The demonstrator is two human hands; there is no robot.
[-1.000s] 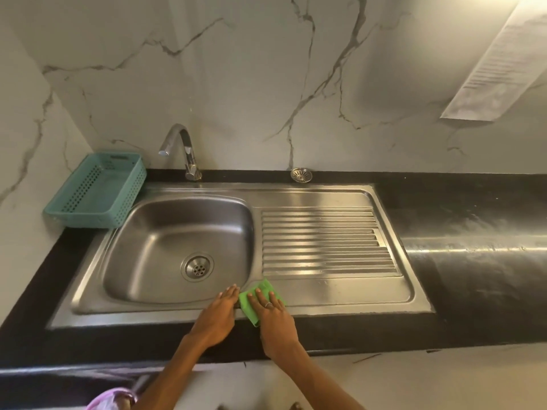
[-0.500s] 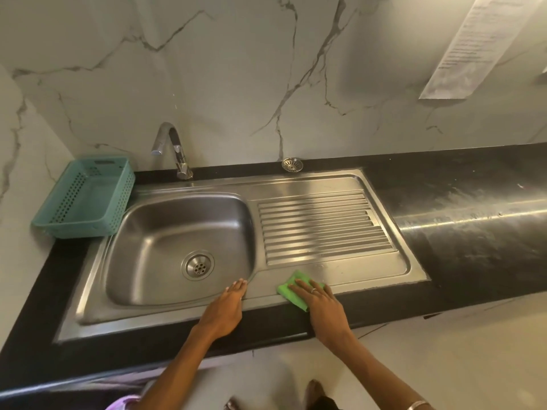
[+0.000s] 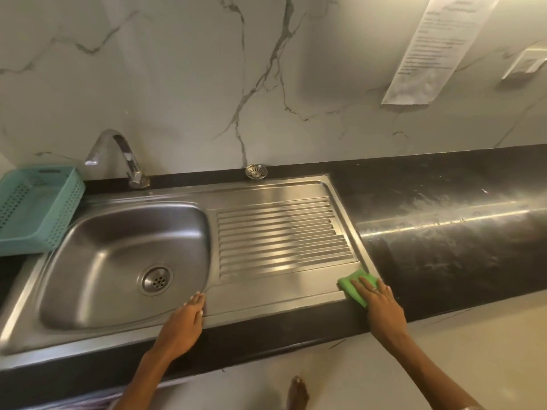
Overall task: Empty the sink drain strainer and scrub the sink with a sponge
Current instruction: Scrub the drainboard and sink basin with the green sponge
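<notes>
A teal perforated basket (image 3: 38, 208) sits on the black tabletop (image 3: 444, 220) at the left of the steel sink (image 3: 124, 255), its corner overlapping the sink rim, and a curved tap (image 3: 124, 158) stands behind the basin. A small metal strainer (image 3: 256, 171) lies on the tabletop strip against the marble wall, behind the ribbed drainboard (image 3: 281, 235). The green sponge (image 3: 353, 287) lies flat at the drainboard's front right corner, under the straight fingers of the right hand (image 3: 381, 306). The left hand (image 3: 185, 324) rests open on the sink's front rim, just beside the basin. Right of the sponge the tabletop runs on, bare and streaked.
</notes>
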